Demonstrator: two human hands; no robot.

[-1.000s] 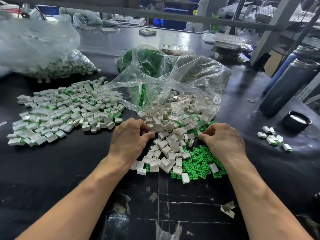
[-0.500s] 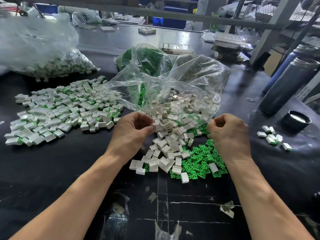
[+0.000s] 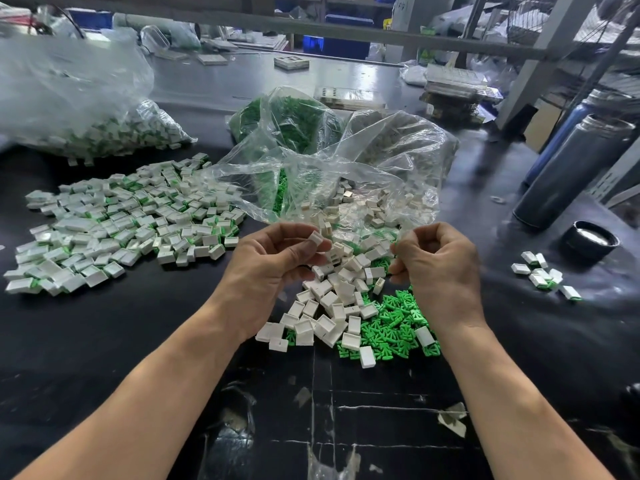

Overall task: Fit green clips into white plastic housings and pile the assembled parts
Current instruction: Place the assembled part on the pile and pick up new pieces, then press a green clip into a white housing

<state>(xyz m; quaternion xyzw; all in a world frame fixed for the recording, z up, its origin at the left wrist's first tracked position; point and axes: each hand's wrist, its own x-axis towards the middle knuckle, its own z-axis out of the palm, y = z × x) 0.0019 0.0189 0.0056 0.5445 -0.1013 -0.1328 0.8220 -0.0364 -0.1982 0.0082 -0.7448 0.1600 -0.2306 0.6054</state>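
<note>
White housing (image 3: 316, 237) pinched betw. thumb and fingertips of left hand (image 3: 273, 265), held above the loose pile of white housings (image 3: 332, 299). Right hand (image 3: 438, 268) curled tight, raised beside it — can't tell what it holds, if anything. Green clips (image 3: 391, 323) lie scattered just under and right of the housings. Behind, clear plastic bag (image 3: 346, 174) spills more housings; bag of green clips (image 3: 287, 116) further back. Assembled parts pile (image 3: 114, 223) well to the left on black table (image 3: 121, 334). Few assembled pcs (image 3: 540, 275) at right, near black lid (image 3: 592, 239) and dark flask (image 3: 571, 171).
</note>
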